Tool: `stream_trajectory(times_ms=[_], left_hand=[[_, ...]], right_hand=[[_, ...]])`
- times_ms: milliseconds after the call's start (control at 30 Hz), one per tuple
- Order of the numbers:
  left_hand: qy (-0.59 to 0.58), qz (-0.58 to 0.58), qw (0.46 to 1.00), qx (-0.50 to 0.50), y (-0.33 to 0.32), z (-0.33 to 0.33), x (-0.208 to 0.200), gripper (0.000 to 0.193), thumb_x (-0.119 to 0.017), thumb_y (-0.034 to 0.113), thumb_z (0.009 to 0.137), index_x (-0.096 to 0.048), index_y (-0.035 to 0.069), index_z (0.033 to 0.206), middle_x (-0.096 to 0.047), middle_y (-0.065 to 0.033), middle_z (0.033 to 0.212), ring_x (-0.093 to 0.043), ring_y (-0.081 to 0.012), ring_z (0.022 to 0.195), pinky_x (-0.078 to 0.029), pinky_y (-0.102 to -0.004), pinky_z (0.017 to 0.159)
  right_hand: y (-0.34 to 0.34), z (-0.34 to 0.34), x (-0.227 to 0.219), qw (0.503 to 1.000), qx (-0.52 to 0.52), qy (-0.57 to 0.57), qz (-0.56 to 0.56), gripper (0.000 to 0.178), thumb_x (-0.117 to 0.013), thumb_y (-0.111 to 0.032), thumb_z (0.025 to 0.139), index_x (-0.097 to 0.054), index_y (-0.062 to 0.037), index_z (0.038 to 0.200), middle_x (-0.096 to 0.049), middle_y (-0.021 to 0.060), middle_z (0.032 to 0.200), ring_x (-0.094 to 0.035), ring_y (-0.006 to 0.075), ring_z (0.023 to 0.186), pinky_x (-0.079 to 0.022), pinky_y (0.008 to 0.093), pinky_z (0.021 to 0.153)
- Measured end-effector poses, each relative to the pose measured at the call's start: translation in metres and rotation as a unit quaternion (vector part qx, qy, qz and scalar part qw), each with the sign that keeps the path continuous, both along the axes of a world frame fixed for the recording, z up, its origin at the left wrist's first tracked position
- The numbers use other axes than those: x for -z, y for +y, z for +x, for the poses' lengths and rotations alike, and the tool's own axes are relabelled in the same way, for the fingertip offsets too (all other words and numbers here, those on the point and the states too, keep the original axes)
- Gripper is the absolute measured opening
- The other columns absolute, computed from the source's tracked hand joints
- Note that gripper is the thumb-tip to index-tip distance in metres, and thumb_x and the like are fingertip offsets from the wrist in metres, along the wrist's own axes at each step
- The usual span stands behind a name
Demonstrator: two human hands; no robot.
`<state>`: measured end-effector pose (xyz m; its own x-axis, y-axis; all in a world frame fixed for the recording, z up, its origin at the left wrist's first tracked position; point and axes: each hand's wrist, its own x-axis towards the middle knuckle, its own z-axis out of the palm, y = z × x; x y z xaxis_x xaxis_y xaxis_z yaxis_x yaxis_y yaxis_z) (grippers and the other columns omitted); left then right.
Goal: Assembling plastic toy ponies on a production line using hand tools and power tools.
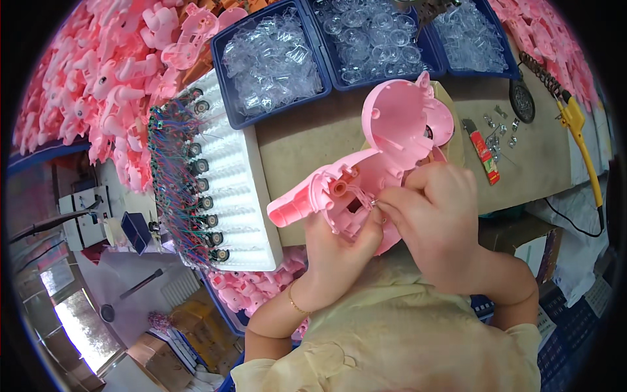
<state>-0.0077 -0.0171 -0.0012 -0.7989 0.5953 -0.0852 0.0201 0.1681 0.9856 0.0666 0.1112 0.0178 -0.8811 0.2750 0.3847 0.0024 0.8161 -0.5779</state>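
Note:
A pink plastic toy shell (313,189), hollow side up, is held over the bench in front of my body. It has a rounded head part and a leg-like end that points left. My left hand (336,258) grips its lower edge, with the thumb reaching toward the inside. Thumb and fingertips of my right hand (441,225) are pinched together at the inner edge of the shell, close to my left thumb. A small pale piece shows at those fingertips, too small to name. Inside the shell are round posts and openings.
Blue bins (271,65) of clear plastic parts line the back. A white ridged tray (241,176) holds round black parts with coloured wires. Pink toy shells (121,85) are heaped at far left. Small metal parts (499,134), a red-cased blade (484,157) and a yellow-handled tool (575,124) are at right.

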Motion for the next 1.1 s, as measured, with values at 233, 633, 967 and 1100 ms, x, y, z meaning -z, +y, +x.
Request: stream_trajectory(times_ms=[233,633,967,1100], left_hand=[[0.04,-0.058,0.997,0.003,0.0,-0.002,-0.005,0.03,-0.065,0.005,0.073,-0.056,-0.004,0.1,-0.063,-0.0113,0.084,-0.062,-0.0187,0.075,-0.049,-0.03,0.069],[0.165,-0.032,0.986,-0.017,0.004,0.002,0.004,0.028,-0.068,0.005,0.069,-0.06,-0.002,0.095,-0.063,-0.0102,0.083,-0.063,-0.0206,0.072,-0.049,-0.0292,0.066],[-0.024,-0.039,0.997,0.069,-0.001,-0.013,-0.01,0.031,-0.062,0.004,0.072,-0.058,-0.003,0.102,-0.062,-0.0109,0.083,-0.061,-0.0166,0.073,-0.048,-0.0299,0.065],[0.225,-0.134,0.945,0.197,0.005,-0.04,-0.037,0.037,-0.064,0.003,0.069,-0.057,0.004,0.105,-0.059,-0.0115,0.092,-0.056,-0.0258,0.068,-0.046,-0.0331,0.062]], right_hand=[[-0.002,-0.001,0.006,0.998,0.044,0.022,-0.028,0.021,-0.071,-0.003,0.061,-0.06,-0.008,0.078,-0.05,0.0036,0.072,-0.049,0.0218,0.067,-0.034,0.033,0.061],[-0.001,0.004,0.006,0.999,0.021,0.01,-0.038,0.021,-0.071,-0.004,0.06,-0.06,-0.0086,0.078,-0.049,0.0037,0.073,-0.049,0.0226,0.068,-0.034,0.0342,0.063],[0.015,0.004,-0.004,0.998,0.024,-0.004,-0.066,0.016,-0.068,-0.002,0.068,-0.06,-0.0053,0.081,-0.052,0.0062,0.075,-0.05,0.0231,0.07,-0.037,0.0323,0.065],[0.074,0.0,-0.05,0.995,-0.001,0.033,-0.09,0.011,-0.059,-0.006,0.08,-0.059,0.0015,0.088,-0.059,0.0083,0.084,-0.056,0.0199,0.079,-0.044,0.0305,0.071]])
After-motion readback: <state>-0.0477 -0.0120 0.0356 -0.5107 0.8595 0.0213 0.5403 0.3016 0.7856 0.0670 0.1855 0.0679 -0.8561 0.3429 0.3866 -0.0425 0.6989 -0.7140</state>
